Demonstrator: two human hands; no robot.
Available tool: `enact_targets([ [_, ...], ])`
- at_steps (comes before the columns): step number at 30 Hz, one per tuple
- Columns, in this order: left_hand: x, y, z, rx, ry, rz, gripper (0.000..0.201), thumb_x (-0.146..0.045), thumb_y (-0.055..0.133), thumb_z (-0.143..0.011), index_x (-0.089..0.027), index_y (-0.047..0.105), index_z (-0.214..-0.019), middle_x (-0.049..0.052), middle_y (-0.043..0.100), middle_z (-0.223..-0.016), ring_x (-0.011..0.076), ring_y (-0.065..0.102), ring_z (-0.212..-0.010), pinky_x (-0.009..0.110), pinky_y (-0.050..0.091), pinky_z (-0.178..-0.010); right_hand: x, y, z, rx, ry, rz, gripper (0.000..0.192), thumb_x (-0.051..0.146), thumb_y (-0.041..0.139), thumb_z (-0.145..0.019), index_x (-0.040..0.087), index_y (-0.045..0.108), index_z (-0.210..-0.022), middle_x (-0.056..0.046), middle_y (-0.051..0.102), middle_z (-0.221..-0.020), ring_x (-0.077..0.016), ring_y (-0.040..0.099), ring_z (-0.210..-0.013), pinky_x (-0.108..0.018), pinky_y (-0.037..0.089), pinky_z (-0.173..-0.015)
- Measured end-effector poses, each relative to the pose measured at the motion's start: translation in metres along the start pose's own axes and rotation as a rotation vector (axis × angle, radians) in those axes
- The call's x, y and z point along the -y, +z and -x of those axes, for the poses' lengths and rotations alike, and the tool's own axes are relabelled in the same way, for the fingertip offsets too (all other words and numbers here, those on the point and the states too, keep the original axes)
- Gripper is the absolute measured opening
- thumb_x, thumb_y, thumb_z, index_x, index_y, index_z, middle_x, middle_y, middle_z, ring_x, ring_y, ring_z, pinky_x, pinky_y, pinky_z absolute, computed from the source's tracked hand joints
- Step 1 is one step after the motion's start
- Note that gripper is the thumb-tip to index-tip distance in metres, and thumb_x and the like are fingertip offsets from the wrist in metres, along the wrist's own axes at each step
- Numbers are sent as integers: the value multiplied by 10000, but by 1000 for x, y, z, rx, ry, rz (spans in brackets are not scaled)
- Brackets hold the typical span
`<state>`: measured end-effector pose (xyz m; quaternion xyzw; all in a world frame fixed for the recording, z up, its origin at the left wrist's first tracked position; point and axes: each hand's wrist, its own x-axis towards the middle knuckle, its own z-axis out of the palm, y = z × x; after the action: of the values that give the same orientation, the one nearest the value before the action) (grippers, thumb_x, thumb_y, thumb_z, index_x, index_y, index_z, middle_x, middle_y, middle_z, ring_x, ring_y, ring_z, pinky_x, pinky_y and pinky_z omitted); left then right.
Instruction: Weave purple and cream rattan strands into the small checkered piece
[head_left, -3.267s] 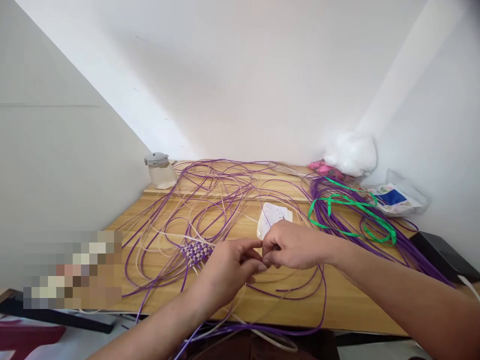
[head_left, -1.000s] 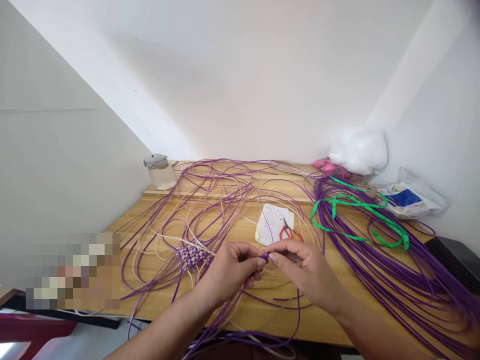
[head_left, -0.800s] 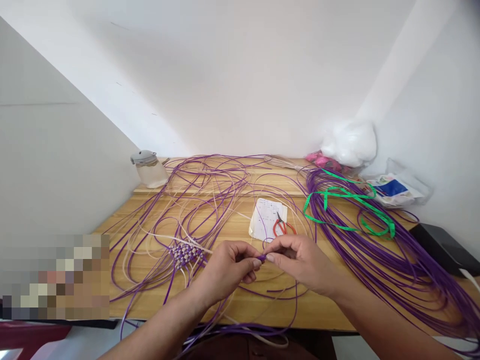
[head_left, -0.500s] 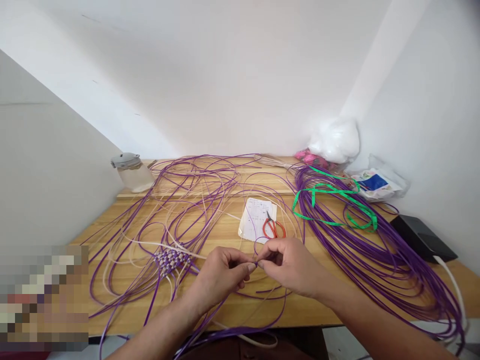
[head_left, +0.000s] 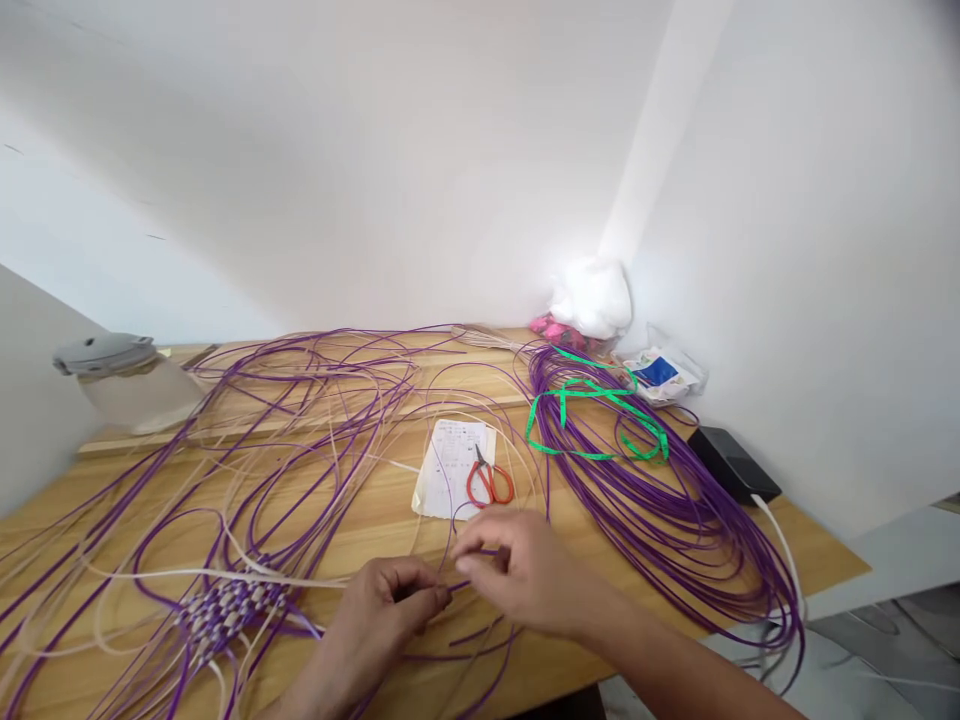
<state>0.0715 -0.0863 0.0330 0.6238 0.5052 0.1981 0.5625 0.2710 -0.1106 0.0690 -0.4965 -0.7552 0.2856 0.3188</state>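
Note:
My left hand (head_left: 379,610) pinches a thin purple strand (head_left: 459,585) between thumb and forefinger. Close by on its right, my right hand (head_left: 517,565) is curled with thumb and forefinger apart. A bit of purple strand shows in that gap, but it looks to lie behind the fingers. Left of my hands lies a small woven piece (head_left: 232,608) in purple and beige, with long loose strands running out from it. Just beyond my right hand, scissors (head_left: 491,483) with orange handles rest on a handwritten sheet of paper (head_left: 442,470).
On the right a large coil of purple strands (head_left: 637,510) carries a green measuring tape (head_left: 592,393). A black box (head_left: 735,465) with a white cable sits at the table's right edge. White and pink bags (head_left: 592,300) stand against the wall. A lidded container (head_left: 127,385) is at far left.
My view has swung to the right, so the table things appear further left. My hands, whose fingertips met before, are now slightly apart, and the right thumb and forefinger have parted.

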Motion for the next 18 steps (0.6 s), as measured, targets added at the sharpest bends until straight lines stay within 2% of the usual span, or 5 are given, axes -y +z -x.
enact_targets([
  [2,2,-1,-2,-11,-30,38,287,-409,668,-720,-129,729,-697,-9,513,-538,113,390,-536,226,257,-525,-19,-26,-10,-112,53,12,217,264,501,-923,192,703,-953,-27,705,-938,-131,626,-848,-221,438,-730],
  [4,5,-3,-3,-7,-44,73,295,-421,673,-714,-131,721,-693,-17,490,-539,107,363,-535,225,250,-526,-49,-54,-19,-233,146,205,219,276,507,-922,191,704,-962,-46,700,-972,-156,615,-895,-260,432,-819],
  [9,11,-11,-5,-5,-52,110,327,-473,682,-702,-149,714,-693,-19,488,-550,118,365,-551,226,269,-537,-119,-96,-21,-308,350,391,81,153,616,-752,129,690,-776,-141,677,-915,-273,562,-992,-414,351,-957],
  [12,14,-16,-8,-22,-36,62,347,-496,675,-705,-152,724,-715,-15,488,-546,126,381,-554,224,278,-538,-130,-98,-10,-333,398,313,96,212,590,-781,153,657,-743,-108,661,-831,-250,569,-924,-396,380,-914],
  [18,14,-37,-15,-5,-34,-146,371,-524,673,-705,-156,707,-675,-8,479,-535,128,384,-546,225,283,-531,-118,-94,4,-277,456,-121,351,493,529,-858,152,578,-927,-49,647,-758,-150,599,-650,-275,469,-628],
])
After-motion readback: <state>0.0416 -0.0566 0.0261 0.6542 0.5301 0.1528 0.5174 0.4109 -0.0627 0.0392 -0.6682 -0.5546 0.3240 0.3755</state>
